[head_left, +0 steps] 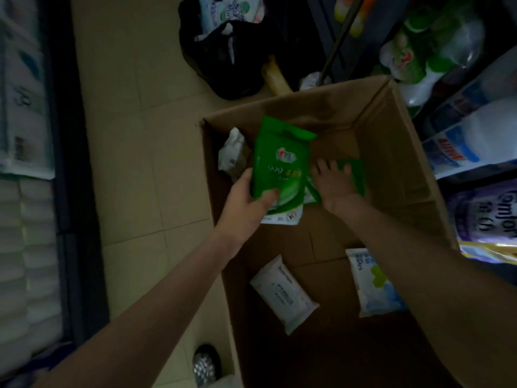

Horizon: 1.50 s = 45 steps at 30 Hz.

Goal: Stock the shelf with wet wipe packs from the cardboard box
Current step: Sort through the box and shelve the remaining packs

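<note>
A large open cardboard box [391, 163] stands on the floor below me. My left hand [249, 200] grips a green wet wipe pack [279, 161], held upright over the box with a white pack under it. My right hand [334, 182] reaches down onto a second green pack [354, 172] lying on the box bottom, fingers spread over it. A white pack [282, 294] and a white-blue pack [372, 284] lie nearer to me in the box. Another white pack [233, 152] leans in the far left corner.
Shelves at the right [475, 130] hold bottles and packaged goods. A dark shelf unit at the left [25, 191] holds white paper rolls. A black bag [232, 51] with packs sits on the tiled floor beyond the box. A shoe [205, 365] shows at the bottom.
</note>
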### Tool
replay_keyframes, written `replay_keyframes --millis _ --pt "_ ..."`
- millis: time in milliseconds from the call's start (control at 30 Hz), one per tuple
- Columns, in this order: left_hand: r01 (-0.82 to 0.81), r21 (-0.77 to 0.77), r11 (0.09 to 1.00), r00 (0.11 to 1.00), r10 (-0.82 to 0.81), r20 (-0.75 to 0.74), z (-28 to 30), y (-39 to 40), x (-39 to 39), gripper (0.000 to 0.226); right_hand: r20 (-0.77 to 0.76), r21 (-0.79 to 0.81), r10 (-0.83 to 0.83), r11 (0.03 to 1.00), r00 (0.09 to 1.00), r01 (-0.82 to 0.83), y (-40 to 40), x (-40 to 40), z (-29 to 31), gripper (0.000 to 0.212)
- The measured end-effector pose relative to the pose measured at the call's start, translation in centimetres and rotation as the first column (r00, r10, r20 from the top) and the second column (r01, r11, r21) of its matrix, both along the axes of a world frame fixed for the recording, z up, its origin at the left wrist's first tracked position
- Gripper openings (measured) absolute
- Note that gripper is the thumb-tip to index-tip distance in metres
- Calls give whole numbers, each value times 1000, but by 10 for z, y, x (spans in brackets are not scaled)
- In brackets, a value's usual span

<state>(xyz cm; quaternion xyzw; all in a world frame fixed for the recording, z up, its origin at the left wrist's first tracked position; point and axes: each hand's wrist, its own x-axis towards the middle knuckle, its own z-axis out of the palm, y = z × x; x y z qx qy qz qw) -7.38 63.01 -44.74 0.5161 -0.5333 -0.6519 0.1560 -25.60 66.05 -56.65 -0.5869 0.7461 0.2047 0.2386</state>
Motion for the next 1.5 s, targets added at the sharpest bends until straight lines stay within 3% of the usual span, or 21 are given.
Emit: replay_keyframes --millis 67,133,200,267,300,367,400,467,567,633,667,700,767,833,867,933,967,1133,1333,1433,1500 --pt "-23 -56 998 999 25 30 8 -8 4 33 51 -3 -4 1000 999 4 -5 9 17 85" --pt "-69 -140 988 995 78 59 27 -19 5 26 238 -76 -159 981 958 181 -13 6 56 93" --pt "-155 -233 960 983 174 61 51 -32 9 21 468 -227 -251 893 848 390 -25 -1 111 88" --pt "-268 -248 931 962 274 -12 83 -46 16 13 560 -444 -92 806 824 391 -34 3 177 85" --pt "-306 -226 925 951 307 -31 98 -52 20 13 531 -560 65 775 845 292 -37 12 209 81" --pt "-334 -126 934 942 326 -81 134 -63 35 11 285 -741 389 669 876 -56 -50 42 266 76" --pt "-326 -65 943 938 314 -145 153 -67 44 6 122 -780 503 582 856 -231 -58 61 289 81" --pt "-334 38 942 890 328 -318 192 -76 70 22 -88 -791 596 445 798 -420 -73 101 334 94" --pt "-295 198 935 783 355 -510 252 -92 127 41 -173 -808 618 356 767 -470 -90 152 394 93" --pt "-208 163 964 763 264 -590 293 -98 174 49 -185 -855 619 282 764 -435 -101 192 432 69" --pt "-210 114 971 773 236 -589 312 -99 198 54 -105 -909 592 268 799 -318 -107 217 453 55" --pt "-237 72 969 782 234 -578 330 -100 225 60 85 -955 542 284 836 -87 -112 243 476 45" --pt "-366 -21 931 790 298 -535 370 -100 282 63 439 -895 463 297 770 332 -124 297 520 39" --pt "-481 -153 863 782 344 -520 417 -99 341 53 583 -812 483 318 653 490 -140 351 563 33" --pt "-530 -215 821 765 353 -539 443 -97 368 43 682 -731 487 432 546 528 -146 378 584 27" --pt "-611 -350 710 740 356 -571 493 -94 419 32 807 -590 505 709 306 386 -147 442 625 17" --pt "-635 -431 641 744 358 -564 515 -92 443 32 802 -597 550 747 234 291 -147 473 641 18" --pt "-568 -753 333 807 405 -430 598 -71 552 34 784 -603 614 789 -97 117 -135 595 717 33" --pt "-374 -913 162 827 503 -250 644 -36 645 41 764 -611 587 792 -268 -7 -150 702 758 64" --pt "-317 -942 108 749 638 -179 656 -36 682 35 754 -610 544 788 -368 -84 -166 749 771 65" --pt "-270 -963 24 577 804 -142 665 -39 704 37 731 -630 533 768 -425 -120 -178 782 782 63"
